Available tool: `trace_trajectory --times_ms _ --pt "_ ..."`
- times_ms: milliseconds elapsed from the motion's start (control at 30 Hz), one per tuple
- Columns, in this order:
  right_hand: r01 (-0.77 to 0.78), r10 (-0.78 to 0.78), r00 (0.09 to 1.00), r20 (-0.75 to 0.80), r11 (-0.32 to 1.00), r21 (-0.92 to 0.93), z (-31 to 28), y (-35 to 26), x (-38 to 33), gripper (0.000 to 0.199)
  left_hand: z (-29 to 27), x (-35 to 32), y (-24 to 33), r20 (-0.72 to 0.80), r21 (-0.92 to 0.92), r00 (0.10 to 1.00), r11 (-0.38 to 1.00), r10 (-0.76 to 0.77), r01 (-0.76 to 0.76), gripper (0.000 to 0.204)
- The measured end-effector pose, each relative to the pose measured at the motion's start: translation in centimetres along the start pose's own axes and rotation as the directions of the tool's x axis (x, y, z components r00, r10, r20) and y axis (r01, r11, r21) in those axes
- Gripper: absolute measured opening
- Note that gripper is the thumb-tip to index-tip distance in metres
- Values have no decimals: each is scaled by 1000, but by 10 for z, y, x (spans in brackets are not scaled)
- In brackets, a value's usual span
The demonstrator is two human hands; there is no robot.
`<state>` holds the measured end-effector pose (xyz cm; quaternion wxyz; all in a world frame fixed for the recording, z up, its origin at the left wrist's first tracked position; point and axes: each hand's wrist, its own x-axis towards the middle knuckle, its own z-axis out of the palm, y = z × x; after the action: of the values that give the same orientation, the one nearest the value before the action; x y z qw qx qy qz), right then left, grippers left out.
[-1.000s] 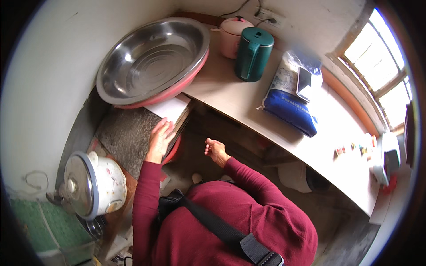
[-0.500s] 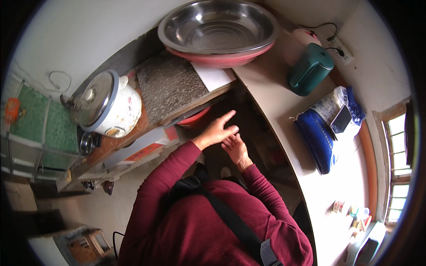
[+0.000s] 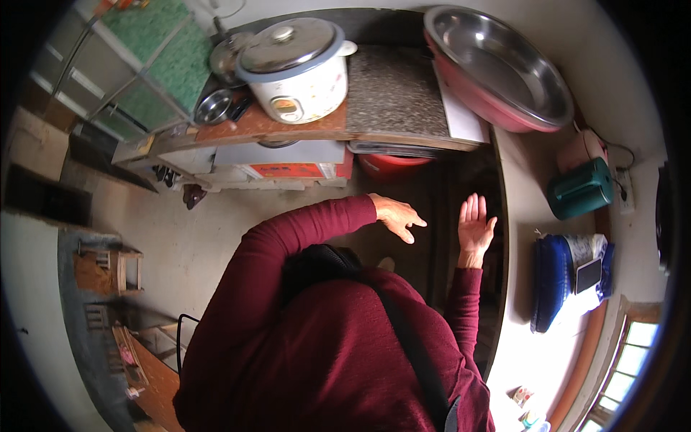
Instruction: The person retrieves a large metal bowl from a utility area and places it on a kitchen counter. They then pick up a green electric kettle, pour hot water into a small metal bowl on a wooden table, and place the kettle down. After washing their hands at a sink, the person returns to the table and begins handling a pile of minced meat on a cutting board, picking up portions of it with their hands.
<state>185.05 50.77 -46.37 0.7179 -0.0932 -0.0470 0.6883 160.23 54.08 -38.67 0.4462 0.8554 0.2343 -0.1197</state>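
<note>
Table (image 3: 522,187) extends at 3 o'clock from the right hand (image 3: 473,230), untouched; red tub (image 3: 392,167) sits at 12 o'clock from the left hand (image 3: 394,214), also untouched. Both hands appear empty, each grip standing apart. Judged step: hands free, no grasp; gripping anything would require closing either hand.
</note>
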Motion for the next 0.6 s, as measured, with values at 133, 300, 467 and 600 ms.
trace_trajectory --times_ms 133,300,467,600 --pt "-165 133 857 -497 986 -20 -29 64 -34 29 10 -82 -26 -190 -155 982 988 -16 -14 61" --pt "-473 366 792 -489 874 -112 -86 178 -99 13 49 -183 -78 -299 -294 941 954 -156 65 62" --pt "-660 437 626 -646 738 -140 -49 279 -150 10 100 -273 -107 -239 -407 913 888 -330 214 63" --pt "-692 423 587 -690 705 -157 -35 304 -173 11 138 -320 -130 -230 -522 862 804 -453 283 62"
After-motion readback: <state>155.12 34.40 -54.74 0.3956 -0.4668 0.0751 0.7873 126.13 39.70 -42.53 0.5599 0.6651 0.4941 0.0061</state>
